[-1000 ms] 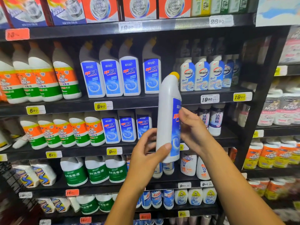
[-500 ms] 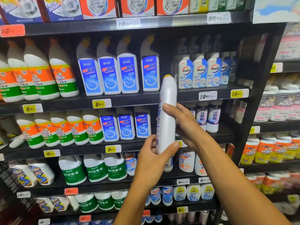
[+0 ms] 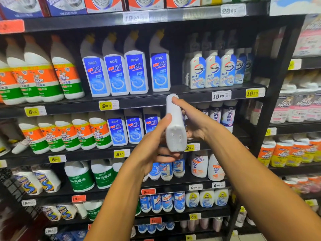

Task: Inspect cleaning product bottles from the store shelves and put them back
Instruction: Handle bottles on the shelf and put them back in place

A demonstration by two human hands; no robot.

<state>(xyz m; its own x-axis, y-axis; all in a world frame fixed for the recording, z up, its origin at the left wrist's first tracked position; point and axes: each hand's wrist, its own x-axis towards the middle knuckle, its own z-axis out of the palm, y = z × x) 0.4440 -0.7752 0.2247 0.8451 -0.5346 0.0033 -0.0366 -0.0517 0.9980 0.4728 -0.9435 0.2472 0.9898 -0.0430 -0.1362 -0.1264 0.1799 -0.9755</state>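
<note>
A white toilet-cleaner bottle (image 3: 175, 126) is held between both hands in front of the shelves, tipped so its flat bottom faces me and its neck points away and up. My left hand (image 3: 154, 146) grips it from the left and below, thumb up along its side. From the right, my right hand (image 3: 192, 122) wraps its upper part, with the fingertips near the top end. Its blue label and cap are hidden. Several matching blue-label bottles (image 3: 136, 72) stand on the shelf above, and more (image 3: 134, 129) on the shelf behind my hands.
Black store shelving (image 3: 191, 95) fills the view, packed with cleaning products: orange-and-green Mr Muscle bottles (image 3: 67, 75) at left, Walch bottles (image 3: 212, 70) at right, green-label jugs (image 3: 102, 174) lower down. A black upright post (image 3: 276, 94) divides off another shelf bay at right.
The bottle has gone from upright with its label showing to tipped back, its base now toward me. Both hands turned with it and stayed on it.
</note>
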